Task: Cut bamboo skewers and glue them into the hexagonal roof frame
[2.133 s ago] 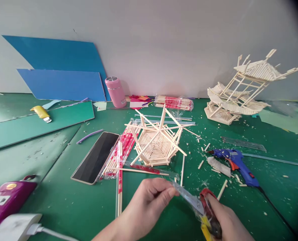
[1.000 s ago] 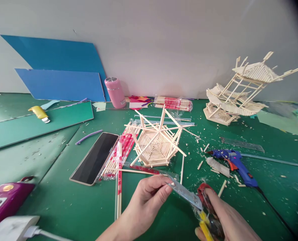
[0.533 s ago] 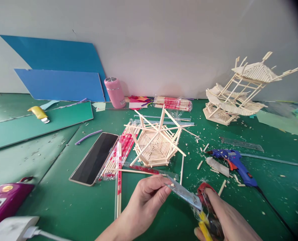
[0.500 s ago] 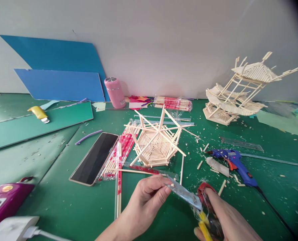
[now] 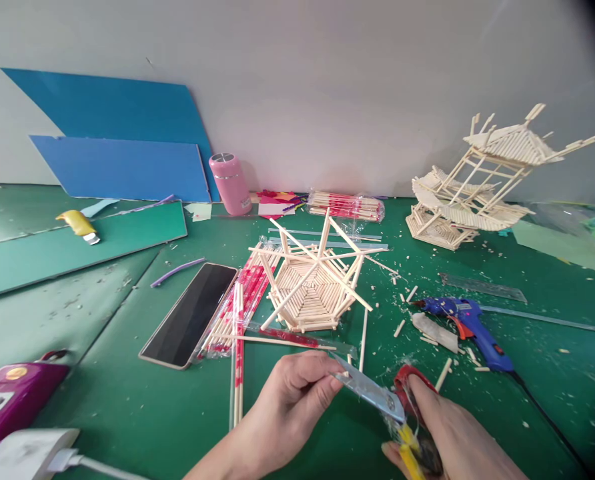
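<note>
My right hand [image 5: 455,427] is wrapped round the handles of a pair of scissors [image 5: 372,392], with a red loop, yellow parts and strands of glue near the pivot. Their blades point left to the fingertips of my left hand [image 5: 297,400]. Thumb and forefinger there pinch a small wooden stick [image 5: 345,375]; only its pale end shows, between or against the blades. Just beyond the hands stands an octagon-like stick frame [image 5: 310,290], with a woven-looking base, slanted posts and long sticks crossing on top.
Right of the frame lie a blue glue gun [image 5: 470,327] and scattered stick bits. A stick pagoda model [image 5: 477,187] stands at back right. On the left are a phone [image 5: 190,317], packed sticks [image 5: 247,293], a yellow cutter [image 5: 79,227] and a purple power strip [image 5: 17,403]; behind, a pink flask [image 5: 230,185].
Hands and scissors have shifted only slightly, and the lower fingers of my right hand have moved a little left. The pinch on the small stick stays. Things on the table have not moved.
</note>
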`<act>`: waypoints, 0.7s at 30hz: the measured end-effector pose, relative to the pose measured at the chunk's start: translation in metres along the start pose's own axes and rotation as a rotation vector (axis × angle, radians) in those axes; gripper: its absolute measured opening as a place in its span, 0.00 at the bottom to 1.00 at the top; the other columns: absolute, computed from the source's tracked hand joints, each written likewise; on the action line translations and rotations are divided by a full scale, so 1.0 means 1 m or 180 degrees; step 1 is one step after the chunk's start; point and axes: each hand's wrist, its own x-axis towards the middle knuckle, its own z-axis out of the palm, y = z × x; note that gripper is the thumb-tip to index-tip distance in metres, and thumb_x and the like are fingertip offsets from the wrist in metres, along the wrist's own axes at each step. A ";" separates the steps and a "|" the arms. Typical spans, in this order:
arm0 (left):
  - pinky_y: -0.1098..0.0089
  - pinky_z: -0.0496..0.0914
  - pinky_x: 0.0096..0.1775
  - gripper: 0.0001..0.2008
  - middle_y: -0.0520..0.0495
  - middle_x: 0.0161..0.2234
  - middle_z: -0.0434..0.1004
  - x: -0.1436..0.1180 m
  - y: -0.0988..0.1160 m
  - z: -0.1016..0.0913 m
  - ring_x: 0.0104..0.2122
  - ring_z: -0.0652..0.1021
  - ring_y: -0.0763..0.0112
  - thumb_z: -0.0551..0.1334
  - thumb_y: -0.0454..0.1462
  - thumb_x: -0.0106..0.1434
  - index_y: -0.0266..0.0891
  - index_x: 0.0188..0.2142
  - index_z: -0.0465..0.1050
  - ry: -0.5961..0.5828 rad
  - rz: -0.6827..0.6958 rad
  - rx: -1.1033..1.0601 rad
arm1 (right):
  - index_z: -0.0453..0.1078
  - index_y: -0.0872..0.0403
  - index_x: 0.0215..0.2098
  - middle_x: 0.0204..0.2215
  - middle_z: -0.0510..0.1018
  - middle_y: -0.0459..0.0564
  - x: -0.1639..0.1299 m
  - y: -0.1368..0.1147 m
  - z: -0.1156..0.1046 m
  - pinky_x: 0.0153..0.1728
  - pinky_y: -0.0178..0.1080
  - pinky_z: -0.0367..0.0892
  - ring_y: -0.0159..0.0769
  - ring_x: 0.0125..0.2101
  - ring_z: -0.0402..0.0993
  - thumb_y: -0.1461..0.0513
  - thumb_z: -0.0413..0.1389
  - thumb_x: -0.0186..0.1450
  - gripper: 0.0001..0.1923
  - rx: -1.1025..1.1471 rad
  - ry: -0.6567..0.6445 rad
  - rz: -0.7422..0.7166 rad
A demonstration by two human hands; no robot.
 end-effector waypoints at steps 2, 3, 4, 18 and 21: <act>0.75 0.64 0.28 0.10 0.48 0.25 0.72 0.000 0.000 -0.001 0.25 0.69 0.73 0.54 0.33 0.64 0.36 0.33 0.74 -0.0014 0.0041 0.0065 | 0.64 0.57 0.46 0.32 0.77 0.56 0.001 -0.001 -0.003 0.31 0.41 0.69 0.47 0.32 0.75 0.57 0.55 0.51 0.25 0.0064 -0.0082 0.0055; 0.75 0.64 0.28 0.10 0.48 0.25 0.72 0.000 -0.001 -0.001 0.25 0.68 0.73 0.54 0.33 0.64 0.35 0.32 0.74 -0.0018 0.0055 0.0098 | 0.65 0.55 0.45 0.30 0.77 0.55 0.002 -0.002 -0.004 0.30 0.40 0.69 0.46 0.31 0.75 0.58 0.55 0.50 0.23 0.0083 -0.0109 0.0085; 0.75 0.63 0.28 0.10 0.48 0.25 0.71 0.000 -0.001 -0.001 0.25 0.68 0.73 0.54 0.34 0.64 0.35 0.32 0.74 -0.0013 0.0051 0.0119 | 0.65 0.54 0.43 0.29 0.77 0.53 0.002 -0.003 -0.005 0.30 0.39 0.68 0.45 0.30 0.75 0.58 0.55 0.51 0.21 0.0100 -0.0140 0.0117; 0.74 0.62 0.27 0.12 0.48 0.24 0.73 0.001 0.002 0.002 0.24 0.68 0.73 0.57 0.39 0.62 0.36 0.30 0.76 0.0194 -0.0380 -0.0447 | 0.61 0.55 0.42 0.32 0.77 0.54 0.010 -0.006 -0.008 0.28 0.33 0.69 0.42 0.34 0.75 0.53 0.53 0.56 0.20 0.0673 -0.0181 0.0410; 0.77 0.61 0.27 0.10 0.50 0.24 0.73 0.002 0.001 0.003 0.24 0.66 0.76 0.59 0.38 0.62 0.37 0.29 0.77 0.0265 -0.0586 -0.0874 | 0.63 0.56 0.47 0.37 0.77 0.56 0.004 0.001 -0.004 0.32 0.35 0.70 0.46 0.38 0.75 0.53 0.57 0.51 0.28 0.0387 -0.0001 0.0291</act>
